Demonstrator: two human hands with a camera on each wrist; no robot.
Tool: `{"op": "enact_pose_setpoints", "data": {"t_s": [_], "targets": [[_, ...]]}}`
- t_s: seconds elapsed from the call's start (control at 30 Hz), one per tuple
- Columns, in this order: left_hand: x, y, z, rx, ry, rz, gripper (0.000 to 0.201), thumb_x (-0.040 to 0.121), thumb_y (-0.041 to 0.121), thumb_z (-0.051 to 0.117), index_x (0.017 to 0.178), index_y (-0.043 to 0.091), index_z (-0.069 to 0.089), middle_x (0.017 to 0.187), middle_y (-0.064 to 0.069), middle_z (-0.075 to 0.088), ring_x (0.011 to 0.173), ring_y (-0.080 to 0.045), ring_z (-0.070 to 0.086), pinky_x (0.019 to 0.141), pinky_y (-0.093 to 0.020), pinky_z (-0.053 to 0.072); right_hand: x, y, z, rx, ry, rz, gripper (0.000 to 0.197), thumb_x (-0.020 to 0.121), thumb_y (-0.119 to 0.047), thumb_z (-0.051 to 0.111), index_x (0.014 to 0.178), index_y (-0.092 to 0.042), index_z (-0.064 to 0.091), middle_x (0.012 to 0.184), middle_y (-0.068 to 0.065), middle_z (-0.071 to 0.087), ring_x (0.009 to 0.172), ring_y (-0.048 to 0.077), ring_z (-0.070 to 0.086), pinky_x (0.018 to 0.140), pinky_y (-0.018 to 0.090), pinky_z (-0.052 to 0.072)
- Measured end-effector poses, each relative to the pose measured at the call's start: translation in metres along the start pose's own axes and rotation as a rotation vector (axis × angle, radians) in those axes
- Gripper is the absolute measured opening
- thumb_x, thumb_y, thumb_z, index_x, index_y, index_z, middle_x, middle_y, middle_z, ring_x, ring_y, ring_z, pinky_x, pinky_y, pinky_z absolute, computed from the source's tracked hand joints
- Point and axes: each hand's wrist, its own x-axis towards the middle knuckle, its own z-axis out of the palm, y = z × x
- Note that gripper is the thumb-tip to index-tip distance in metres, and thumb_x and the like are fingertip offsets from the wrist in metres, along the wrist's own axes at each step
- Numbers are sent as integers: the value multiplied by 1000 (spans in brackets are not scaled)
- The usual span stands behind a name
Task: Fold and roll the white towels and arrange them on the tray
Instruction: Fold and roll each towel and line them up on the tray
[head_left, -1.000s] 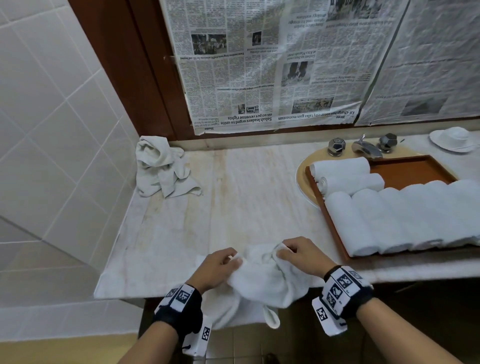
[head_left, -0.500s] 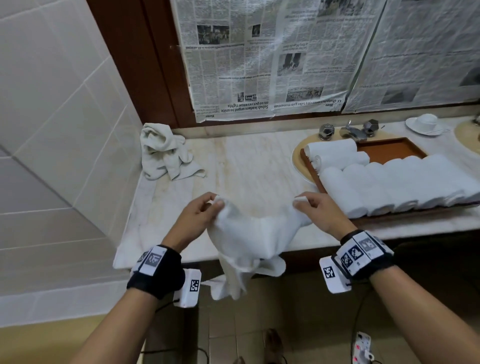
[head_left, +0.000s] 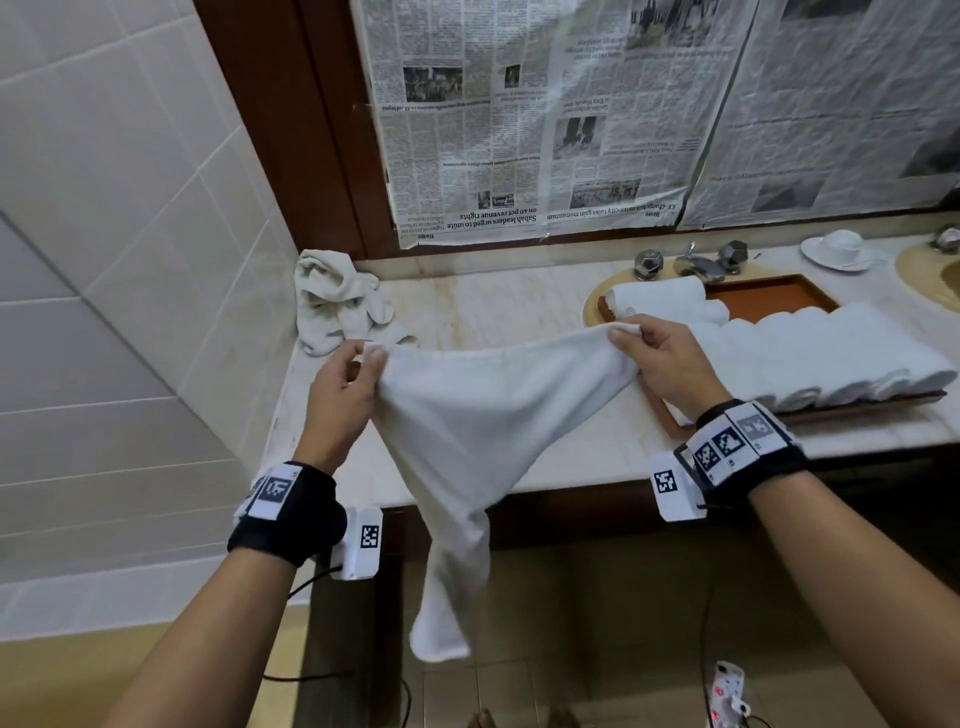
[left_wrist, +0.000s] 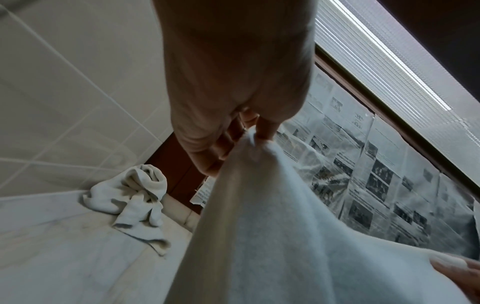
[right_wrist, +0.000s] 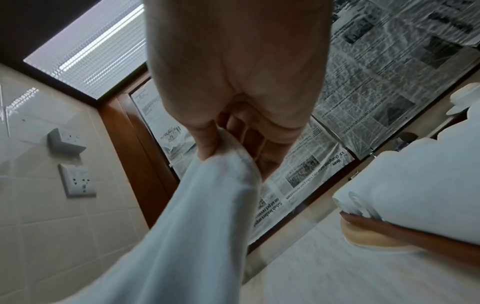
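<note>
I hold a white towel (head_left: 483, 415) up in front of the counter, stretched between both hands and hanging down past the counter's edge. My left hand (head_left: 358, 364) pinches its left corner, and the left wrist view shows that left hand (left_wrist: 254, 131) pinching the towel (left_wrist: 272, 226). My right hand (head_left: 644, 348) pinches the right corner, with thumb and fingers of the right hand (right_wrist: 221, 152) on the towel's hem (right_wrist: 207, 205). The brown tray (head_left: 769, 293) at the right carries several rolled white towels (head_left: 810, 353).
A crumpled white towel (head_left: 337, 299) lies in the back left corner of the marble counter (head_left: 498, 306). A tap (head_left: 696, 262) and a white cup on a saucer (head_left: 836, 249) stand behind the tray. Newspaper covers the wall behind. The tiled wall is at the left.
Both hands lifted the towel off the counter's front edge and moved apart, which spread it out. It went from a bunched heap to a stretched sheet that hangs down.
</note>
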Motion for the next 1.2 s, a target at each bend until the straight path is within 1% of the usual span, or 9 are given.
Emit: {"op": "enact_pose_setpoints", "data": {"t_s": [0.1, 0.27, 0.43, 0.57, 0.67, 0.8, 1.03, 1.13, 1.2], "targets": [[0, 6, -6, 6, 33, 18, 35, 92, 57, 57, 102, 25, 65, 81, -2, 65, 74, -15, 52, 69, -36, 39, 3, -3, -9, 2, -24, -16, 18, 97, -30, 60, 96, -15, 71, 85, 1, 64, 81, 11, 56, 72, 26, 43], [-5, 12, 3, 58, 66, 36, 25, 96, 49, 56, 98, 26, 65, 70, 10, 57, 67, -12, 48, 65, -33, 36, -2, 5, -16, -2, -74, 6, 16, 99, -19, 58, 99, -7, 69, 84, 11, 64, 73, 9, 55, 58, 12, 44], [-3, 13, 11, 104, 102, 37, 18, 98, 45, 57, 95, 29, 64, 76, -1, 62, 69, -11, 50, 66, -33, 38, -2, 15, -20, -10, -126, 17, 22, 99, -24, 59, 96, -3, 67, 90, 28, 62, 77, 17, 56, 62, 23, 48], [2, 13, 12, 74, 108, 19, 22, 95, 49, 59, 98, 28, 66, 84, 4, 66, 78, -16, 57, 70, -40, 50, 2, 8, -27, 53, -77, 16, 14, 98, -24, 61, 98, -14, 71, 83, 5, 67, 76, 12, 62, 66, 31, 53], [9, 16, 11, 48, 100, -2, 31, 92, 53, 62, 103, 25, 68, 91, -3, 68, 89, -28, 63, 79, -54, 58, 9, 6, -30, 38, -67, -14, 16, 96, -27, 63, 95, -14, 71, 83, 10, 66, 78, 15, 61, 74, 46, 54], [18, 19, 10, 7, 77, -20, 24, 92, 43, 68, 100, 21, 72, 93, -9, 68, 87, -19, 65, 77, -54, 60, 21, 9, -34, -40, -29, -26, 33, 87, -50, 64, 90, -17, 70, 85, 20, 65, 80, 38, 60, 78, 62, 51], [51, 29, -2, 144, 76, 13, 14, 91, 26, 72, 96, 14, 74, 94, -7, 72, 86, -25, 70, 65, -34, 61, 54, -1, -31, -164, -5, -12, 25, 86, -45, 68, 87, -21, 71, 80, 16, 69, 81, 38, 66, 74, 58, 56], [73, 25, -4, 226, 72, 33, 13, 90, 28, 72, 95, 16, 73, 92, -6, 70, 84, -26, 70, 58, -31, 59, 70, -3, -26, -245, 25, -16, 24, 88, -40, 69, 81, -18, 70, 76, 15, 69, 75, 34, 67, 72, 55, 56], [85, 22, -4, 273, 82, 45, 11, 90, 30, 71, 94, 20, 73, 89, -2, 69, 80, -26, 70, 61, -35, 60, 80, -4, -22, -296, 29, -14, 19, 90, -35, 69, 78, -20, 69, 77, 15, 68, 73, 34, 67, 70, 52, 56]]}}
